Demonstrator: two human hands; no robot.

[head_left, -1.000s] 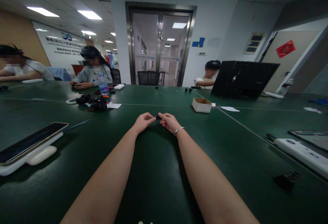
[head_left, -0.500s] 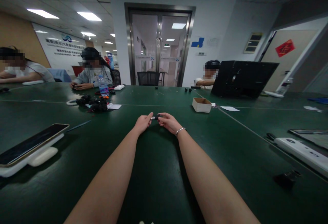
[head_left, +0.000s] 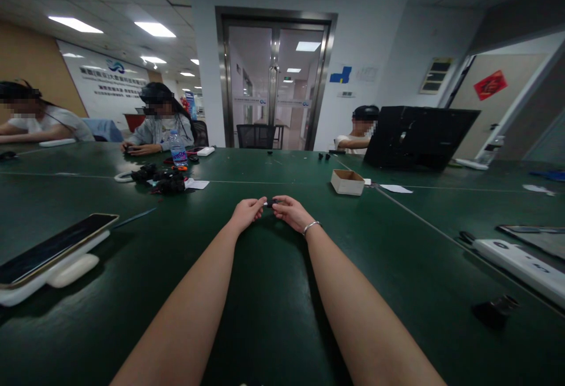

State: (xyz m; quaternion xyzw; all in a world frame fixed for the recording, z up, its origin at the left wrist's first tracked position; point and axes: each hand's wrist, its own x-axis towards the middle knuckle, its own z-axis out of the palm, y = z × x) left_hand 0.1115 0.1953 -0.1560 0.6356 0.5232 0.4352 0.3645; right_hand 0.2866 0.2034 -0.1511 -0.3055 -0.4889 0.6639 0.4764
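Just above the green table point(head_left: 265, 292), my left hand point(head_left: 247, 214) and my right hand point(head_left: 290, 212) meet at arm's length around one small part. It is a short black piece point(head_left: 271, 203) with a silvery metal end toward the left. Left thumb and finger pinch the metal end; the right fingertips pinch the black end. Its exact kind is too small to make out. A bracelet point(head_left: 311, 227) circles my right wrist.
An open white box point(head_left: 348, 183) lies beyond my right hand. At left are a phone point(head_left: 57, 248) and a heap of black parts point(head_left: 163, 179) near a water bottle point(head_left: 179, 150). To the right are a power strip point(head_left: 525, 265), a black fitting point(head_left: 497, 310) and a monitor point(head_left: 419, 137). Several people sit around.
My left fingers have shifted slightly to the right along the small part, and less of its metal end shows. My right hand is almost unmoved.
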